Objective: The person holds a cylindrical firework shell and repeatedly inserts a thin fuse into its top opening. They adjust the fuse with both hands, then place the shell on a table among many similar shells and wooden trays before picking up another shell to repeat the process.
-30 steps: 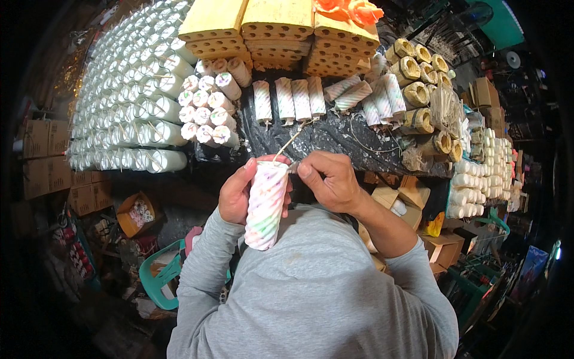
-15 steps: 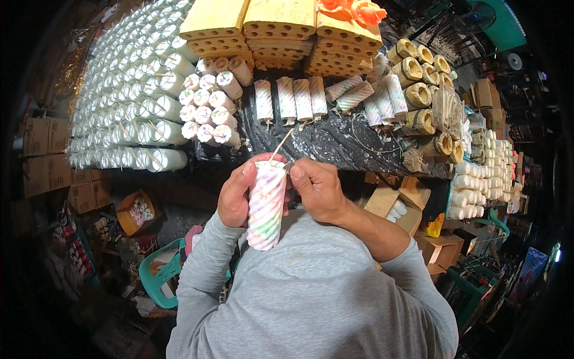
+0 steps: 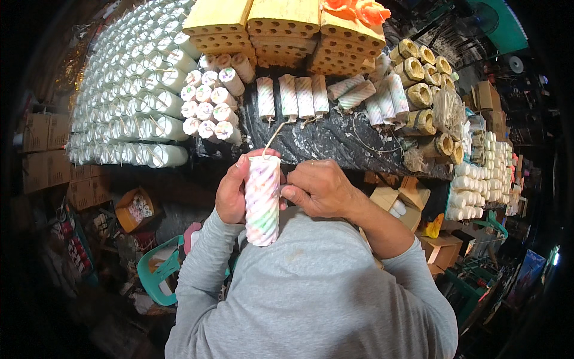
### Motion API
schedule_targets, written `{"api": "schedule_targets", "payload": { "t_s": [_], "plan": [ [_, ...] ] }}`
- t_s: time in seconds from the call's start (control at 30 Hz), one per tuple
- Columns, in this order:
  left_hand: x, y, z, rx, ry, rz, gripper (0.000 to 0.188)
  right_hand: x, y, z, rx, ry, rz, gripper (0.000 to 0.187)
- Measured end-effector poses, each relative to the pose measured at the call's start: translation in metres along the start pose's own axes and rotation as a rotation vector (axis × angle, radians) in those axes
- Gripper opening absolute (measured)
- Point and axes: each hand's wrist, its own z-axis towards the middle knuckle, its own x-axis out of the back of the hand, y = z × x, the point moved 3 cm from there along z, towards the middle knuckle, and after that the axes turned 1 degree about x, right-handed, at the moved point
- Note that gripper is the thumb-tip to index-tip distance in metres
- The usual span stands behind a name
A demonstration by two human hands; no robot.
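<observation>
Near the centre of the frame I have the spiral-striped candle [image 3: 263, 203], its pale wick [image 3: 273, 140] pointing up and to the right. The left hand [image 3: 231, 191] is curled around its left side, gripping it. The right hand [image 3: 318, 188] sits close against the candle's right edge, fingers bent inward; I cannot tell whether they pinch anything. Above, I see more striped candles [image 3: 305, 97] on black sheeting [image 3: 335, 142], with yellow perforated slabs [image 3: 284, 15] stacked at top centre.
</observation>
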Motion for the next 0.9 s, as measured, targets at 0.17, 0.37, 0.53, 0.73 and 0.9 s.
{"api": "schedule_targets", "payload": {
  "t_s": [0.17, 0.37, 0.53, 0.73, 0.9],
  "plan": [
    [0.002, -0.003, 0.005, 0.029, -0.013, -0.063, 0.067, 0.003, 0.005, 0.001, 0.027, 0.054, -0.016, 0.041],
    [0.004, -0.005, 0.009, 0.056, -0.021, -0.107, 0.068, 0.000, 0.007, -0.002, 0.005, -0.065, 0.054, 0.042],
    [0.013, -0.008, 0.015, -0.002, 0.099, -0.044, 0.068, -0.005, 0.006, -0.003, -0.023, -0.041, 0.041, 0.041],
    [0.019, -0.009, 0.015, 0.045, 0.060, -0.142, 0.068, -0.011, 0.003, -0.007, 0.080, -0.177, 0.107, 0.043],
    [0.025, -0.012, 0.016, 0.060, 0.113, -0.156, 0.070, -0.015, 0.008, -0.009, -0.001, -0.094, 0.051, 0.040]
  ]
}}
